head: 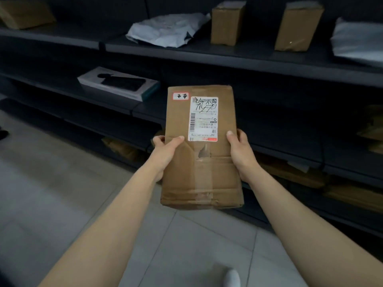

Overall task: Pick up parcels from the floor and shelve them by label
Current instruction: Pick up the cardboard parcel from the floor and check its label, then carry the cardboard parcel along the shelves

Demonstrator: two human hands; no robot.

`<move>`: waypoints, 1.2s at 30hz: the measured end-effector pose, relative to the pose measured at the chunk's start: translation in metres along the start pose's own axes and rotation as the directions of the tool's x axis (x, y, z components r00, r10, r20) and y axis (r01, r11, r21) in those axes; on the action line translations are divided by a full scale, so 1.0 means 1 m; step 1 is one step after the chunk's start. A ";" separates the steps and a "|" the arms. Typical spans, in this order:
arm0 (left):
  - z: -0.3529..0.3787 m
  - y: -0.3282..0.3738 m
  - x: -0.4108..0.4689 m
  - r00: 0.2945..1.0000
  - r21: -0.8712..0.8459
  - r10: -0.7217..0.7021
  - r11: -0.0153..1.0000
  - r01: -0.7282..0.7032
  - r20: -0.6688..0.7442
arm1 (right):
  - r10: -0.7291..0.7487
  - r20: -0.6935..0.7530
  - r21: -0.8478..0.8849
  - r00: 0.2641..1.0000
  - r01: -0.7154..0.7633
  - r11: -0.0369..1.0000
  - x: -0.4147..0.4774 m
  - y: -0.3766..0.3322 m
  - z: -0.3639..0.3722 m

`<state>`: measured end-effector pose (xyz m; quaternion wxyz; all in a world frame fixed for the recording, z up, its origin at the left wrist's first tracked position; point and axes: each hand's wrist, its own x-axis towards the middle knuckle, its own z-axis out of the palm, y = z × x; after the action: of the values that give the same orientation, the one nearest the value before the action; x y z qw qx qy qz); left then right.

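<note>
A: status?
B: Cardboard parcel (200, 150) held in the air over the floor (62, 193), in front of the dark shelves (238, 59). My left hand (165, 152) clamps its left edge, my right hand (241, 154) its right edge.
A: room?
B: Middle shelf behind the parcel looks bare, right of the white box (118, 83). Upper shelf carries upright boxes (227, 23) and a grey mailer (165, 31).
A: unclear?
B: Shipping label (203, 119) upside down, print too blurred to read. My fingers (159, 139) mostly hidden behind the parcel. Lower shelves dark.

my hands: 2, left (165, 151), right (241, 151) | held parcel (202, 162): 1 | upright boxes, upper right (227, 23) (298, 27): 2 | white keyboard box, left of centre (119, 83): 1
</note>
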<state>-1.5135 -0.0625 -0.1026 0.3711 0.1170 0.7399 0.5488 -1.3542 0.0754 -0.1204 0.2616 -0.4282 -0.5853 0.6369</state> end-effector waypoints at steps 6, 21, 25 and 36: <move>0.056 0.016 0.058 0.994 0.047 -0.015 0.999 0.010 0.111 | 0.088 -0.096 0.044 0.991 -0.084 0.995 0.052 0.002 -0.040; 0.180 0.084 0.178 0.936 0.169 0.018 0.982 -0.082 0.351 | 0.191 -0.172 0.113 0.966 -0.174 0.978 0.177 -0.035 -0.136; 0.213 0.094 0.205 0.886 0.162 -0.006 0.984 -0.078 0.463 | 0.160 -0.314 0.064 0.936 -0.148 0.987 0.198 -0.032 -0.153; 0.252 0.086 0.251 0.869 0.204 -0.017 0.974 -0.097 0.494 | 0.243 -0.309 0.115 0.919 -0.218 0.969 0.235 -0.010 -0.168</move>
<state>-1.5381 0.2974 -0.1617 0.5204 0.3089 0.6747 0.4224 -1.3292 0.3609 -0.1578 0.2930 -0.5815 -0.4552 0.6073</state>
